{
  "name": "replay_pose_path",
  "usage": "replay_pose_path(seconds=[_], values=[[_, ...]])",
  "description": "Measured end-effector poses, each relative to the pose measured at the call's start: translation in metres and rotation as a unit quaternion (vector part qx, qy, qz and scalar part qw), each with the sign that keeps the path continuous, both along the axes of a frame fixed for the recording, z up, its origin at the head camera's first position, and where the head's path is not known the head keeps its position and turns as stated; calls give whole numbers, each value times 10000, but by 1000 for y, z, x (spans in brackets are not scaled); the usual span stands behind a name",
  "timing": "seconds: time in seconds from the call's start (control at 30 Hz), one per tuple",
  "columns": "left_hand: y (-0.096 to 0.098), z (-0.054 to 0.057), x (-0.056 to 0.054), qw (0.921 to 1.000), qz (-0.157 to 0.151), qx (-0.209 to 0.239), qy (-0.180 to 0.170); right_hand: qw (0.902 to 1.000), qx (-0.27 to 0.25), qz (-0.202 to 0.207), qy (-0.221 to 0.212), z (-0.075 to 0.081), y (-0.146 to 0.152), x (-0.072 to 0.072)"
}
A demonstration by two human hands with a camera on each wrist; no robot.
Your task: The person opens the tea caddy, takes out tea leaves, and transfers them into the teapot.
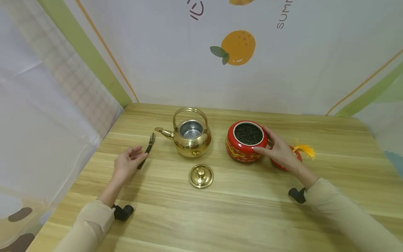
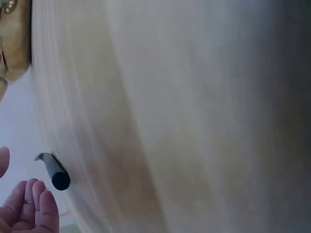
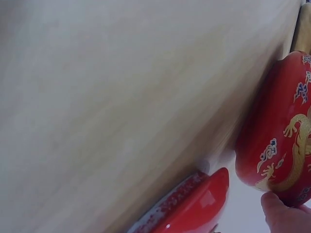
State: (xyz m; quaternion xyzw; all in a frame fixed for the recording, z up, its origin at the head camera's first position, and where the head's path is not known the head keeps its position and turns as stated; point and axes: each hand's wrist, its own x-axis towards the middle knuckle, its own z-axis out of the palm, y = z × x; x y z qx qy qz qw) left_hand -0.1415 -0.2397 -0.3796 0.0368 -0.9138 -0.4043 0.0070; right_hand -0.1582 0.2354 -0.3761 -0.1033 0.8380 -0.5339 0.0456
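A red jar (image 1: pixel 244 152) with gold dragons, filled with dark tea leaves (image 1: pixel 248 134), stands at centre right. My right hand (image 1: pixel 280 152) holds its right side, thumb at the front rim and fingers behind. Beneath that hand lies the red jar lid (image 3: pixel 199 208), partly hidden. On the left, a slim dark-handled spoon (image 1: pixel 151 140) lies on the table. My left hand (image 1: pixel 127 162) hovers beside its handle, fingers loosely bent. In the left wrist view the fingers show apart from the spoon (image 2: pixel 53 172), holding nothing.
A gold teapot (image 1: pixel 192 145) with a raised handle and a metal strainer (image 1: pixel 190 131) inside stands between the hands, its spout towards the spoon. Its gold lid (image 1: pixel 201 176) lies in front. A yellow tassel (image 1: pixel 304 151) spreads right of the jar lid. Printed cloth (image 1: pixel 176 70) hangs behind the table.
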Motion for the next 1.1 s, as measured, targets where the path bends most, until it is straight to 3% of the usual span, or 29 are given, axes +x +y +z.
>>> replay_pose_path(seconds=[0.57, 1.1], values=[[-4, -1, -8, 9959, -180, -683, -569, 9999, 103, -86, 107, -3, -2, -1], [-1, -1, -10, 9894, -341, -1296, -565, 9998, 117, -129, 33, -1, -1, 1]])
